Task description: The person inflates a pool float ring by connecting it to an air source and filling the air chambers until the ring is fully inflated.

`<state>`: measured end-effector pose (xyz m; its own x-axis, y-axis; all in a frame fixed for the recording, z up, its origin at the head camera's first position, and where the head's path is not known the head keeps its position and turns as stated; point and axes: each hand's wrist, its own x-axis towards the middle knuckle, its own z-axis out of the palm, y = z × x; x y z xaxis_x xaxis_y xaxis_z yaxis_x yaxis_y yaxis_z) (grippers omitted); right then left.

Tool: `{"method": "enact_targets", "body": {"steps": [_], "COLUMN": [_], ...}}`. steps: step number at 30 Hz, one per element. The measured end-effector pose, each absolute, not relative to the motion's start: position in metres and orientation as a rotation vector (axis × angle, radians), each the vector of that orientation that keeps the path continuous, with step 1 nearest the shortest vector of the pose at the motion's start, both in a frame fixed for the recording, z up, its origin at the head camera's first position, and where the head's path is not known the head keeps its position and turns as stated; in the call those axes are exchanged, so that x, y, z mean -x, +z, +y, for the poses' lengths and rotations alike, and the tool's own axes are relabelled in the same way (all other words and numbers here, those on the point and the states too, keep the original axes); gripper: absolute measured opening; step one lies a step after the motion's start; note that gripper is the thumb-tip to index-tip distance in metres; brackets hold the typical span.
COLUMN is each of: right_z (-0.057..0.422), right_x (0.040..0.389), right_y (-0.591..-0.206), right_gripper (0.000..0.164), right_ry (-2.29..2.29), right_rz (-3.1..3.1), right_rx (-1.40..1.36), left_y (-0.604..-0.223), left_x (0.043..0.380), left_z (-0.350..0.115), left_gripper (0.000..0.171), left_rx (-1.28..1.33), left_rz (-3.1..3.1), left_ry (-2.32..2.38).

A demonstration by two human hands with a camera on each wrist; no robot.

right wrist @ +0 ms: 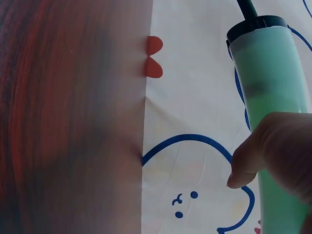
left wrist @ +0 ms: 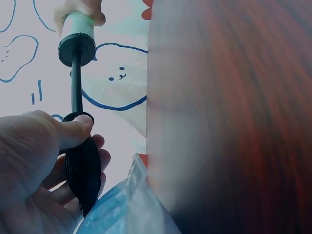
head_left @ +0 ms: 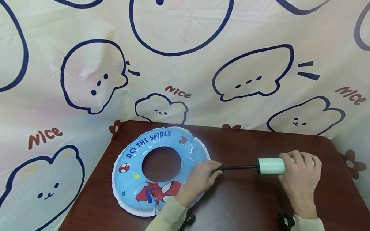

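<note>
A light-blue inflatable swim ring (head_left: 126,180) with red cartoon figures and lettering lies on the table, its body puffed out. At its right edge my left hand (head_left: 200,177) grips the black nozzle end (left wrist: 83,170) of a hand air pump, thumb on top and fingers curled round below. The nozzle's tip meets the ring's blue plastic. From there a thin black rod (head_left: 240,167) runs right to the pump's pale green barrel (head_left: 270,166). My right hand (head_left: 302,175) wraps round that barrel, as the right wrist view also shows.
The dark brown wooden table (head_left: 235,219) has rounded far corners. Behind and beside it hangs a pale curtain (head_left: 201,76) printed with blue-outlined bears. Dark straps (head_left: 285,220) sit at both wrists over light sleeves.
</note>
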<state>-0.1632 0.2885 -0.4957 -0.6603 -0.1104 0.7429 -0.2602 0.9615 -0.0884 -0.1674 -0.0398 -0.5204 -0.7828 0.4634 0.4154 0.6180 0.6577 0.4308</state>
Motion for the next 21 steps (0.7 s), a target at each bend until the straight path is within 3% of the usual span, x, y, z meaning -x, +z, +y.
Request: {"method": "enact_targets", "body": {"steps": [15,21], "right_z": [0.225,0.207], "right_x": [0.164,0.161], "right_y": [-0.504,-0.511], "right_gripper": [0.052,0.05], "right_ry": [0.161,0.141], "right_rz": [-2.334,-2.344], "right_rx": [-0.397,-0.415], "left_y": [-0.521,-0.519], "left_x": [0.166,0.163], "left_z": [-0.034,-0.033], "left_gripper": [0.023,0.014], "left_rx": [0.931,0.937], "left_rz": [-2.597,-2.609], "left_ry": [-0.791,-0.745]}}
